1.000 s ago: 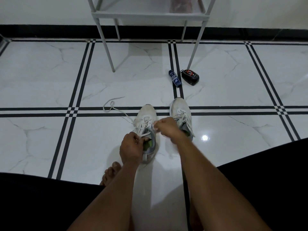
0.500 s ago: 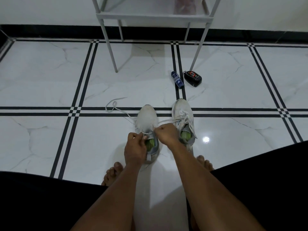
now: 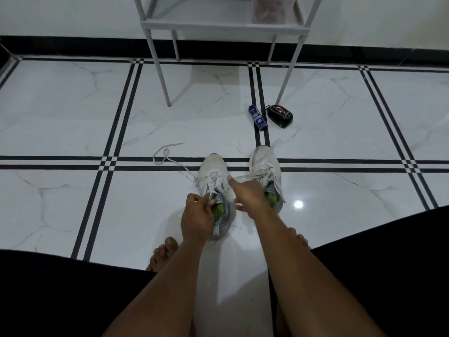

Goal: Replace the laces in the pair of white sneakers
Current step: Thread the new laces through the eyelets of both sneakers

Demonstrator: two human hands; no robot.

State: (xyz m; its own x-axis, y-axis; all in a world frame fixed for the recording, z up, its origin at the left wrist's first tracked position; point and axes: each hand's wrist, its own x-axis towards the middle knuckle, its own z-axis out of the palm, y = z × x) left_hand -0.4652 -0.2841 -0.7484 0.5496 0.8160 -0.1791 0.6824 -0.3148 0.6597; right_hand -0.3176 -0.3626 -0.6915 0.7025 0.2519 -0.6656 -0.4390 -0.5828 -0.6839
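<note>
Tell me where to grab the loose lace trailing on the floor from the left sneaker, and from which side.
Pinch the loose lace just past its curl, where it runs straight toward the left sneaker. Come from above and the left: it lies flat on bare floor there, well apart from both hands, while the shoe end is crowded by the left hand.

Right hand (image 3: pixel 247 194) blurred; rack (image 3: pixel 222 26) cut off by top edge.

White sneakers (image 3: pixel 264 166) with green insoles are seen on a white marble-veined floor (image 3: pixel 73 117) crossed by black double stripes, beside a dark blue can (image 3: pixel 257 117) and a black-and-red case (image 3: pixel 280 116).
</note>
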